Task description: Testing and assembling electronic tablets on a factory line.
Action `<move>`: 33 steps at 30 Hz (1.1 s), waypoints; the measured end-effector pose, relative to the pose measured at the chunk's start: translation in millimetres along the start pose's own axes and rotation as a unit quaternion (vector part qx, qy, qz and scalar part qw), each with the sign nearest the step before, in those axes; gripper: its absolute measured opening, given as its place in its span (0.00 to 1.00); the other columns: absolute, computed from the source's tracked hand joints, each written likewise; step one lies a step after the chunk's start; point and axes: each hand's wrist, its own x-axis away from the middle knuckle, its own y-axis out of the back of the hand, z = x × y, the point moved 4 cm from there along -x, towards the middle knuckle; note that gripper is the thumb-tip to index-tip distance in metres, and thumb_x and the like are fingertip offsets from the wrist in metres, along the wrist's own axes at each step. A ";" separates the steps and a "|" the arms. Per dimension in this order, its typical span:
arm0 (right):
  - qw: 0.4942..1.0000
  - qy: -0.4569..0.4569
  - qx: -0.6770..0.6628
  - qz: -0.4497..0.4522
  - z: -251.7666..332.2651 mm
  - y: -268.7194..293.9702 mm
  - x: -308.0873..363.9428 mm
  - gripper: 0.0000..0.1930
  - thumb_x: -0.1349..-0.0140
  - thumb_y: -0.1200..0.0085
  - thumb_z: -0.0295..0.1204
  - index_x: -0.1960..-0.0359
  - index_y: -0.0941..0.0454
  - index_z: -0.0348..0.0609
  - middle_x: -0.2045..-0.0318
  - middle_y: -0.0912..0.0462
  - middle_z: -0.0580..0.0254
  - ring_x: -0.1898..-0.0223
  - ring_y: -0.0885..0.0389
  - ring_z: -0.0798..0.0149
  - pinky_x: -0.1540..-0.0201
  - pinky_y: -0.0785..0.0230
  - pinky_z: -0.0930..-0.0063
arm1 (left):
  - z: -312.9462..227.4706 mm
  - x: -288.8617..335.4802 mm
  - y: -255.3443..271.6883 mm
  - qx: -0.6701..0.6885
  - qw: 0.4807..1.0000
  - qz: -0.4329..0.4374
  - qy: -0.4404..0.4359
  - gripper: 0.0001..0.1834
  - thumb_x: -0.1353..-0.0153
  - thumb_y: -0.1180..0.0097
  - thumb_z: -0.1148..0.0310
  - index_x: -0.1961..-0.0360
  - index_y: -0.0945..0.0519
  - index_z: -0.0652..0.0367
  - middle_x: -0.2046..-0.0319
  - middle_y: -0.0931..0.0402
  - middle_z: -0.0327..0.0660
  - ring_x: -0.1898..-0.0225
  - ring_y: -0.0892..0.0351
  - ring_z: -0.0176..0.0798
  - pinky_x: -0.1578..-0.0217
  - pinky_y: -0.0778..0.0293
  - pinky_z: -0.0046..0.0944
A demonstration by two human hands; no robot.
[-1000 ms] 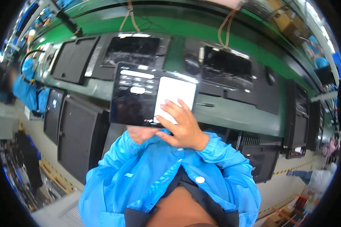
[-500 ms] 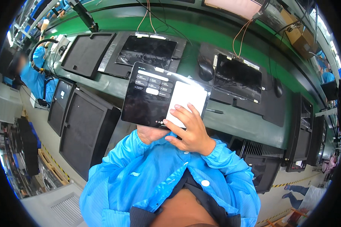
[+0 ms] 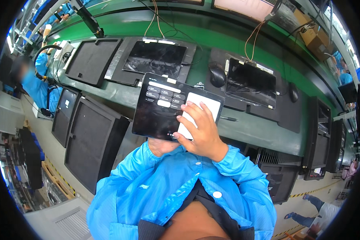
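Observation:
A black tablet [image 3: 151, 120] with a lit screen is held in front of my chest. It shows rows of dark buttons on the left and a white panel on the right. My left hand [image 3: 162, 147] supports the tablet from below at its near edge, with most of its fingers hidden behind it. Over the white panel, my right hand [image 3: 204, 134] lies with its fingers spread, the fingertips at the glass; whether every one touches cannot be seen. Beyond it on the bench, two dark-screened tablets, a left one [image 3: 156, 58] and a right one [image 3: 251, 83], lie on black mats with cables attached.
A black mouse [image 3: 217, 75] and a pen [image 3: 229, 119] are on the green bench [image 3: 264, 134]. Black foam-lined trays [image 3: 93, 138] stand at the left, with another tray [image 3: 318, 136] at the right. A person in blue [image 3: 42, 90] is at the far left.
The tablet has shifted slightly right and nearer to me, tilting a little. My right hand's fingers have moved slightly up the white panel.

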 end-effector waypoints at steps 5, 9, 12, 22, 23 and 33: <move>0.994 -0.091 0.060 -0.013 -23.9 20.8 -18.0 0.36 0.46 0.33 0.41 0.37 0.29 0.41 0.35 0.32 0.45 0.31 0.37 0.43 0.30 0.50 0.38 | 6.5 -6.6 -13.0 -0.044 0.994 -0.095 0.021 0.36 0.33 0.54 0.40 0.31 0.32 0.52 0.34 0.31 0.43 0.32 0.33 0.48 0.32 0.39 0.56; 0.990 -0.110 0.063 0.057 -27.0 17.0 -27.2 0.49 0.51 0.31 0.51 0.30 0.38 0.41 0.33 0.36 0.43 0.28 0.42 0.41 0.29 0.55 0.35 | 3.3 -7.7 -13.4 -0.037 0.995 -0.090 0.014 0.39 0.34 0.54 0.38 0.29 0.35 0.50 0.31 0.34 0.42 0.31 0.35 0.49 0.31 0.41 0.57; 0.989 -0.111 0.055 0.084 -21.3 8.2 -24.6 0.55 0.55 0.30 0.56 0.28 0.40 0.44 0.32 0.38 0.43 0.27 0.45 0.41 0.29 0.57 0.34 | 2.8 -8.9 -13.1 -0.039 0.996 -0.085 0.001 0.39 0.34 0.54 0.37 0.28 0.36 0.48 0.30 0.35 0.42 0.30 0.36 0.49 0.31 0.40 0.56; 0.988 -0.135 0.069 0.044 -37.8 6.6 -19.2 0.48 0.49 0.33 0.51 0.30 0.38 0.39 0.34 0.36 0.45 0.30 0.40 0.45 0.29 0.54 0.36 | 0.6 -4.9 -3.6 -0.059 0.993 -0.097 0.013 0.39 0.34 0.54 0.37 0.29 0.35 0.50 0.31 0.34 0.45 0.30 0.36 0.51 0.31 0.41 0.57; 0.986 -0.147 0.076 0.028 -43.2 7.0 -17.6 0.46 0.47 0.34 0.50 0.31 0.38 0.37 0.35 0.35 0.45 0.31 0.38 0.45 0.29 0.53 0.37 | 0.5 -4.9 -4.0 -0.060 0.993 -0.098 0.012 0.39 0.34 0.54 0.37 0.29 0.35 0.50 0.31 0.34 0.45 0.30 0.36 0.51 0.31 0.41 0.57; 0.982 -0.176 0.073 0.005 -43.8 4.5 -14.5 0.39 0.44 0.36 0.48 0.36 0.32 0.35 0.39 0.30 0.46 0.34 0.34 0.46 0.31 0.50 0.39 | 2.0 -5.8 -12.3 -0.065 0.992 -0.107 0.019 0.39 0.36 0.50 0.39 0.31 0.32 0.52 0.33 0.32 0.46 0.32 0.33 0.49 0.31 0.39 0.56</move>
